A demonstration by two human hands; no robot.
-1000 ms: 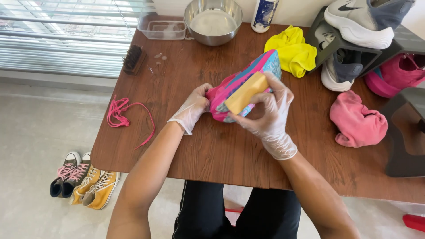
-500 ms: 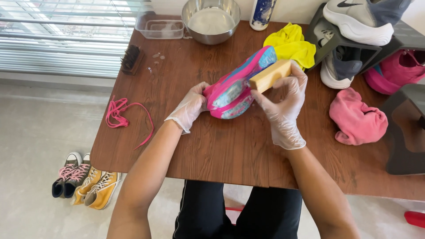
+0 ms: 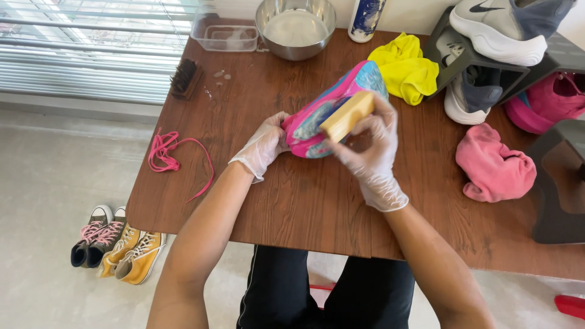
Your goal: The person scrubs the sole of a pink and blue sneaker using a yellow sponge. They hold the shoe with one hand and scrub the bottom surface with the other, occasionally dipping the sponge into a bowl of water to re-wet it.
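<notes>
Tabletop (image 3: 292,201): brown wood grain; it carries everything listed below except the floor shoes.
Shoe racks (image 3: 560,183): dark angled stands at 3 o'clock of my hands, holding grey-and-white sneakers (image 3: 506,30) and a pink shoe (image 3: 557,97).
Metal bowl (image 3: 296,27): at 12 o'clock, filled with pale foamy liquid; a clear plastic tub (image 3: 224,33) sits just beside it at its 9 o'clock.
Pink-and-blue sneaker (image 3: 317,119): mid-tabletop, tipped on its side, toe pointing toward 1 o'clock, held between both my hands.
Pink cloth (image 3: 493,167): crumpled, at 3 o'clock of the sneaker, well apart.
Yellow cloth (image 3: 405,67): bunched at 1 o'clock, just beside the sneaker's toe.
My right hand (image 3: 372,152): gloved; fingers clamped on the wooden brush, pressing it to the sneaker's side.
My left hand (image 3: 265,143): gloved; fingers closed on the sneaker's heel end at 9 o'clock.
Wooden brush (image 3: 346,114): pale block lying against the sneaker.
Dark brush (image 3: 184,78): bristles up, at 10 o'clock.
Pink laces (image 3: 173,152): loose tangle at 9 o'clock, near the tabletop edge.
Floor shoes (image 3: 116,244): small pink-laced and yellow pairs at 8 o'clock.
</notes>
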